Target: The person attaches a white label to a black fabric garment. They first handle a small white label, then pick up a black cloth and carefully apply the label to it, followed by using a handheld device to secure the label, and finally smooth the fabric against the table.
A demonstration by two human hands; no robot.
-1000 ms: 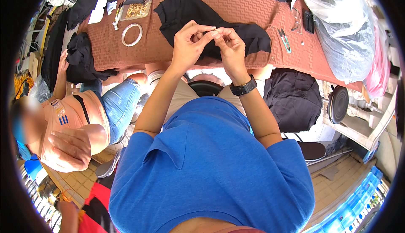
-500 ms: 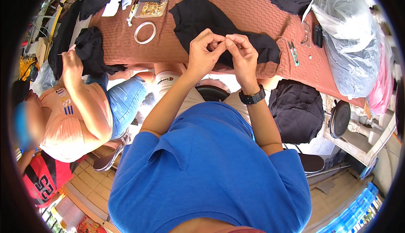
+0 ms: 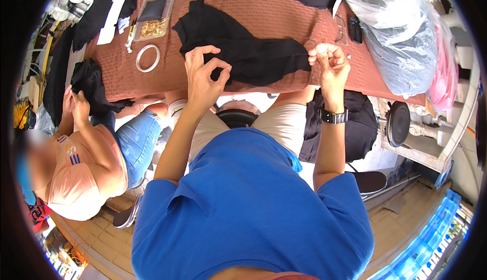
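My left hand hovers over the near left part of a black cloth piece. Its thumb and one fingertip meet in a ring; whatever they pinch is too small to make out. Off the cloth's right end, my right hand is raised with thumb and fingertips pinched together. A faint thin line runs from those fingertips toward the cloth, but I cannot tell what it is. A black watch circles my right wrist. The cloth lies flat on the brown-covered table; neither hand clearly touches it.
Toward the left lie a clear box of gold-coloured small pieces and a white ring. A large plastic bag stands at right, near eyeglasses. On my left a co-worker handles black cloth.
My hands have moved from fingertips together to wide apart, left hand leftward and right hand rightward. The view has shifted. The green-handled snips at right no longer show. The co-worker's hands have come down.
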